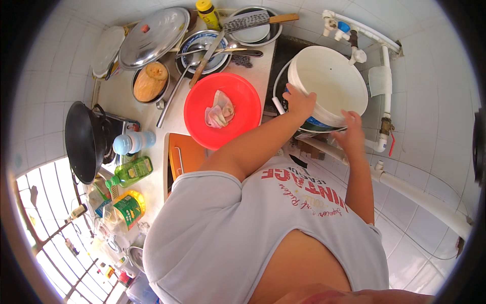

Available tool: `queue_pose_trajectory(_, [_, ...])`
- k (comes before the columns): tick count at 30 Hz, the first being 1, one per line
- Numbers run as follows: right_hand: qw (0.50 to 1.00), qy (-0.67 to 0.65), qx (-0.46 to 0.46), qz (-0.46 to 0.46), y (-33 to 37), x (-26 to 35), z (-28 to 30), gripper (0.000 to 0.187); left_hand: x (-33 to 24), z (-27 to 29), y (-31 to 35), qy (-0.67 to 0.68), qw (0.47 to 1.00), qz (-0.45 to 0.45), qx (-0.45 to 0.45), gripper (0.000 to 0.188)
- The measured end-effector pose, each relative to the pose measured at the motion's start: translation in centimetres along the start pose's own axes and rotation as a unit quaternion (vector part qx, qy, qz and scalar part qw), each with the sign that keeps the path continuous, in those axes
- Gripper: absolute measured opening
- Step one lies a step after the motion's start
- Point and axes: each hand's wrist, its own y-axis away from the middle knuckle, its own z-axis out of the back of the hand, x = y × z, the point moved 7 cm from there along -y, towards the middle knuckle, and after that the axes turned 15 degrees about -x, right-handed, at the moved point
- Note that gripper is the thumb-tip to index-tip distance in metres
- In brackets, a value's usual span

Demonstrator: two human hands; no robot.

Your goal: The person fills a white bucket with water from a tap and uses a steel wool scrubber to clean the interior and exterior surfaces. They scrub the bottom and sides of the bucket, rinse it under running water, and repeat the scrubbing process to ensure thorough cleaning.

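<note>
A large white bucket (331, 76) stands tilted at the right, its round inside facing me. My left hand (302, 103) is closed at its near left rim, with the fingertips partly hidden. By the near right edge of the bucket is my right hand (351, 134), fingers apart; whether they touch it I cannot tell. Under the white bucket shows a darker container (313, 123) with blue and green on it, and a white handle (278, 105) sticks out at the left. Left of my hands, a red basin (195, 109) holds several pale pink, fleshy-looking pieces (220, 111).
Behind the basin lie a cleaver (248, 22), a knife (206, 61) and a ladle (174, 96) across bowls. A cut squash (150, 83), a metal lid (157, 35), a black wok (83, 142) and bottles (134, 171) crowd the left. Pipes and taps (387, 101) line the right wall.
</note>
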Motion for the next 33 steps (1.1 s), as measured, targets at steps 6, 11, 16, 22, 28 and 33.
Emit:
queue_pose_trajectory(6, [0.941,-0.201,-0.055,-0.267,-2.6,-3.5,1.9,0.039,0.0,0.1,0.2,0.015,0.999,-0.031,-0.015,0.097])
queue_pose_trajectory(11, [0.653,-0.598,-0.009,-0.464,-3.9,-4.6,-2.4,0.037,-0.3,0.2,0.3,0.010,1.000,-0.015,0.012,0.098])
queue_pose_trajectory(16, [0.562,-0.664,0.101,-0.483,-5.0,-4.1,-6.4,0.039,0.7,-0.1,-0.6,0.006,0.998,-0.068,-0.009,0.101])
queue_pose_trajectory(22, [0.691,-0.505,0.138,-0.499,-7.6,-5.3,-9.7,0.024,0.5,-0.3,-0.5,-0.015,0.999,-0.048,-0.008,0.100])
queue_pose_trajectory(28, [0.796,-0.394,0.178,-0.423,-10.6,-4.2,-11.7,0.023,1.1,0.1,-0.3,-0.027,0.997,-0.073,-0.019,0.101])
queue_pose_trajectory(33, [0.778,-0.442,0.150,-0.421,-12.9,-0.9,-11.3,0.027,0.1,0.5,-0.1,-0.005,0.993,-0.116,-0.014,0.101])
